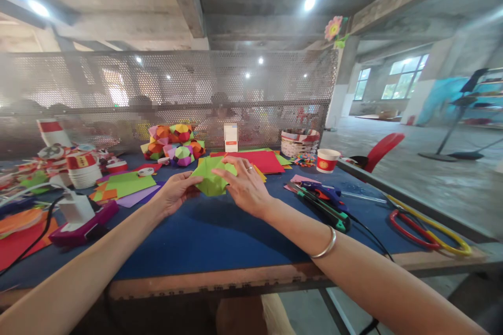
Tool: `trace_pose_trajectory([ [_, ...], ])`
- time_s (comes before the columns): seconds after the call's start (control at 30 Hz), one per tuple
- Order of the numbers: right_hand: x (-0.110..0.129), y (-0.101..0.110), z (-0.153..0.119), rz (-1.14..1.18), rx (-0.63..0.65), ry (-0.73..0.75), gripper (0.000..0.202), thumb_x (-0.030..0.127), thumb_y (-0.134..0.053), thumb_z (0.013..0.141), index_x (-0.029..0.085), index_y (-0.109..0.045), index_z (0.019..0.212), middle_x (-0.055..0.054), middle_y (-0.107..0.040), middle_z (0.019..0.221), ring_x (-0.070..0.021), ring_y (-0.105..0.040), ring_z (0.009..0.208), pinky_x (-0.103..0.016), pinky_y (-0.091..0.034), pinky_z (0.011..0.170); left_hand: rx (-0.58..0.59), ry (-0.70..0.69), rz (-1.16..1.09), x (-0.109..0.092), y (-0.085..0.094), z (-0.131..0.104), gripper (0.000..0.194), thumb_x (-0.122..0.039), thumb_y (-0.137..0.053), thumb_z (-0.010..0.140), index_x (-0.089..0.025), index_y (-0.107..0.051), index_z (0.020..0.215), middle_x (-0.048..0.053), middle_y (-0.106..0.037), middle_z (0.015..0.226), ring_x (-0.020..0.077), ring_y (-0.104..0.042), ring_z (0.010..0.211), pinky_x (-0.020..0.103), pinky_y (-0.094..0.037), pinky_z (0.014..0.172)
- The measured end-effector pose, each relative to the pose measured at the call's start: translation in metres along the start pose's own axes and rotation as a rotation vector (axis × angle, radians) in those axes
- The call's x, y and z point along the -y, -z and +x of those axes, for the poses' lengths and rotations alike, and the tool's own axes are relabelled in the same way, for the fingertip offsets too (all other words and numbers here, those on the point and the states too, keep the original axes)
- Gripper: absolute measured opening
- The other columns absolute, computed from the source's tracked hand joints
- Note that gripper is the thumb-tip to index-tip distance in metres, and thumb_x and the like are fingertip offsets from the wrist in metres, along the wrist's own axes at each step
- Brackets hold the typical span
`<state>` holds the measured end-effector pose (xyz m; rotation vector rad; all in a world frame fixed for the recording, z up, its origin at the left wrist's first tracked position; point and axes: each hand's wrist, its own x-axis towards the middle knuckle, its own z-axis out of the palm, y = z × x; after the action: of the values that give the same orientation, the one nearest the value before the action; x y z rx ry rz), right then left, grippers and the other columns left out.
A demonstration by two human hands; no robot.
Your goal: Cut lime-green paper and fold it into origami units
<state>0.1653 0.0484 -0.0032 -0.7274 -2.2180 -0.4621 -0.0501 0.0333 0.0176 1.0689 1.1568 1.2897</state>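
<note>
A light green sheet of folded paper (210, 179) is held up over the blue tabletop, with creases showing on its face. My left hand (178, 189) pinches its left edge between thumb and fingers. Against its right side rests my right hand (247, 184), fingers apart and partly bent, the thumb and fingertips touching the paper's face. A ring and a silver bangle are on that arm. Behind the hands lies a stack of coloured paper, a red sheet (265, 162) uppermost. Folded multicoloured paper balls (173, 144) sit at the back left.
A box cutter (324, 207) and red-and-yellow scissors (428, 233) lie at right, near a paper cup (327, 160) and a woven basket (299, 142). At left are loose paper sheets (131, 187), stacked cups (84, 171) and a purple power strip (84, 224). A perforated metal screen (236, 84) stands behind.
</note>
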Motion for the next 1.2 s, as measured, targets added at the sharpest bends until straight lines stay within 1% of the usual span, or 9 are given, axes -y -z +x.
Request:
trace_pose_trajectory([
  [0.13, 0.001, 0.000, 0.000, -0.056, 0.038, 0.005, 0.057, 0.001, -0.047, 0.090, 0.027, -0.057, 0.140, -0.011, -0.051, 0.142, -0.0277, -0.046, 0.127, -0.045, -0.046, 0.104, 0.011, 0.003, 0.011, -0.001, 0.001, 0.000, 0.004, -0.009, -0.074, 0.079, -0.012, -0.074, 0.081, 0.003, -0.076, 0.069, 0.0095, -0.066, 0.050, 0.017, -0.052, 0.049],
  [0.2, 0.002, 0.001, 0.001, -0.048, 0.055, 0.026, 0.049, 0.006, -0.051, 0.092, 0.028, -0.063, 0.134, -0.011, -0.054, 0.140, -0.0275, -0.047, 0.126, -0.044, -0.046, 0.103, 0.026, -0.002, 0.016, 0.000, 0.001, 0.001, 0.003, -0.010, -0.073, 0.079, -0.012, -0.074, 0.081, 0.002, -0.075, 0.068, 0.0091, -0.064, 0.050, 0.017, -0.052, 0.049],
  [0.3, 0.002, 0.002, 0.003, -0.030, 0.090, 0.090, 0.028, 0.019, -0.054, 0.098, 0.027, -0.074, 0.116, -0.009, -0.062, 0.130, -0.0262, -0.051, 0.120, -0.043, -0.046, 0.100, 0.044, -0.003, 0.020, 0.002, 0.002, 0.002, 0.004, -0.011, -0.075, 0.077, -0.012, -0.074, 0.081, 0.002, -0.075, 0.068, 0.0093, -0.064, 0.050, 0.017, -0.051, 0.048],
  [0.4, 0.001, 0.001, 0.004, -0.013, 0.110, 0.153, 0.024, 0.026, -0.054, 0.101, 0.026, -0.078, 0.105, -0.008, -0.069, 0.118, -0.0241, -0.054, 0.113, -0.042, -0.045, 0.097, 0.059, -0.012, 0.018, 0.004, 0.001, 0.002, 0.012, -0.014, -0.080, 0.073, -0.011, -0.075, 0.083, 0.004, -0.076, 0.073, 0.0116, -0.067, 0.057, 0.019, -0.054, 0.054],
  [0.6, 0.002, -0.006, 0.003, 0.088, 0.156, 0.183, 0.014, 0.028, -0.065, 0.096, 0.025, -0.079, 0.096, -0.003, -0.075, 0.102, -0.0223, -0.058, 0.108, -0.038, -0.039, 0.092, 0.137, -0.032, 0.072, 0.007, 0.000, 0.000, 0.030, -0.027, -0.092, 0.058, -0.012, -0.076, 0.079, 0.006, -0.078, 0.074, 0.0169, -0.070, 0.067, 0.026, -0.056, 0.065],
  [0.7, 0.005, -0.006, 0.003, 0.169, 0.151, 0.112, 0.012, 0.031, -0.068, 0.094, 0.023, -0.078, 0.095, -0.002, -0.076, 0.097, -0.0217, -0.059, 0.104, -0.037, -0.038, 0.092, 0.134, -0.060, 0.109, 0.009, -0.002, -0.002, 0.035, -0.032, -0.095, 0.053, -0.013, -0.076, 0.076, 0.004, -0.077, 0.072, 0.0156, -0.069, 0.063, 0.026, -0.055, 0.066],
  [0.83, 0.008, -0.005, 0.003, 0.215, 0.102, -0.057, 0.013, 0.030, -0.067, 0.095, 0.021, -0.076, 0.091, -0.004, -0.075, 0.092, -0.0218, -0.059, 0.101, -0.036, -0.039, 0.090, 0.154, -0.123, 0.126, 0.010, -0.006, -0.006, 0.042, -0.041, -0.096, 0.050, -0.014, -0.075, 0.075, 0.003, -0.076, 0.070, 0.0144, -0.067, 0.060, 0.026, -0.055, 0.065],
  [0.97, 0.011, -0.006, 0.002, 0.251, 0.076, -0.160, 0.015, 0.027, -0.062, 0.098, 0.019, -0.074, 0.093, -0.005, -0.074, 0.094, -0.0216, -0.058, 0.099, -0.036, -0.040, 0.088, 0.154, -0.144, 0.116, 0.008, -0.010, -0.009, 0.043, -0.042, -0.095, 0.050, -0.015, -0.074, 0.077, 0.003, -0.076, 0.070, 0.0161, -0.068, 0.063, 0.028, -0.056, 0.067],
  [1.2, 0.016, -0.004, 0.004, 0.218, 0.064, -0.330, 0.010, 0.028, -0.072, 0.091, 0.019, -0.073, 0.087, -0.005, -0.073, 0.095, -0.0227, -0.060, 0.099, -0.036, -0.038, 0.085, 0.141, -0.161, 0.129, 0.009, -0.012, -0.011, 0.050, -0.047, -0.096, 0.047, -0.015, -0.073, 0.078, 0.001, -0.075, 0.071, 0.0149, -0.067, 0.062, 0.026, -0.054, 0.064],
])
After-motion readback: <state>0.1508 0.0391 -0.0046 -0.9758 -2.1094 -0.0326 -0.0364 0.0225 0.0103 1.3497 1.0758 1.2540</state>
